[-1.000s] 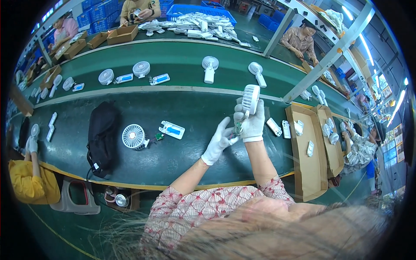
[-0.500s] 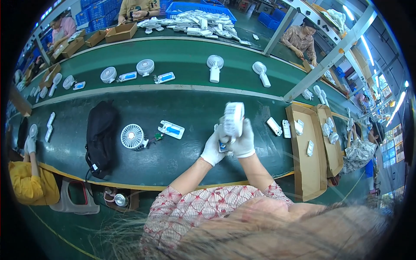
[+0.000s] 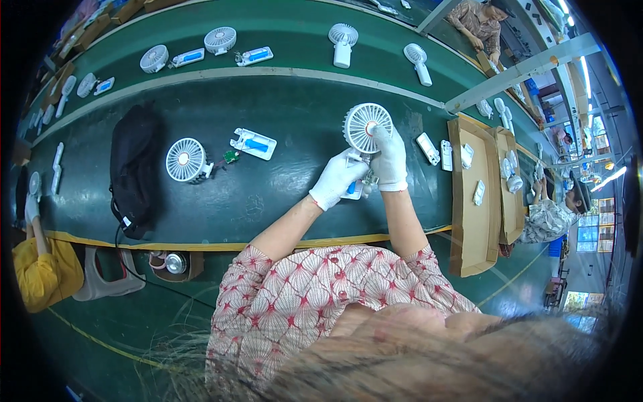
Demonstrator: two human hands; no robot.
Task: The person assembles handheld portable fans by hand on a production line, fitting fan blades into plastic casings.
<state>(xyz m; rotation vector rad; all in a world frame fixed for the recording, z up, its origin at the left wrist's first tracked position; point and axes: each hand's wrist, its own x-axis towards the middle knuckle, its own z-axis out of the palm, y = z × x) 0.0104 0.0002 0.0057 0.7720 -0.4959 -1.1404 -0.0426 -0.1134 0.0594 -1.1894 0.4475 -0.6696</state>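
Observation:
A white round fan head (image 3: 362,122) faces up with its grille toward me. My right hand (image 3: 391,159), in a white glove, grips it by the right side, thumb on the grille. Just below, my left hand (image 3: 339,179), gloved too, is closed on a white handle shell with a blue battery (image 3: 352,190), mostly hidden by the fingers. Between the hands, small parts at the fan's neck are too small to make out. To the left lie another fan head (image 3: 186,159) with a green circuit board (image 3: 231,156) on wires and an open handle shell (image 3: 254,143) with a blue battery.
A black bag (image 3: 136,171) lies on the left of the green table. White handle covers (image 3: 429,149) rest beside a cardboard tray (image 3: 473,248) at right. Beyond a pale rail, a green belt (image 3: 288,82) carries fans and shells. Other people sit left and right.
The fan head has turned from edge-on and blurred to grille-up. My right hand now holds its side, and the left hand stays below. The whole view has shifted, with the scene higher in the picture.

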